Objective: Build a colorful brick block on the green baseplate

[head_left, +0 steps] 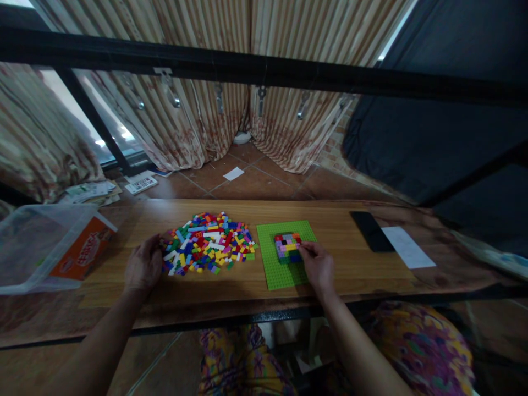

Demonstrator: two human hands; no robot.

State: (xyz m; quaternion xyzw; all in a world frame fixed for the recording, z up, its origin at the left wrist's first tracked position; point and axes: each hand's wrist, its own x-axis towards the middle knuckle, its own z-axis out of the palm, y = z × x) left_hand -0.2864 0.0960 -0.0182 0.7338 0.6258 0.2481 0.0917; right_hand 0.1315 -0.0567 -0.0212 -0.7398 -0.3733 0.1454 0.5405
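Note:
A pile of small coloured building bricks (208, 243) lies on the wooden table. To its right lies a green baseplate (284, 269) with a small block of stacked coloured bricks (287, 246) on it. My right hand (318, 265) rests on the baseplate, its fingertips pinched against the right side of the stacked block. My left hand (143, 265) sits at the left edge of the pile, fingers curled down onto the bricks; I cannot see what is under them.
A clear plastic tub (28, 247) with an orange box inside stands at the table's left end. A dark phone (371, 230) and a white paper sheet (408, 247) lie to the right. A black metal frame bar (264, 71) crosses above.

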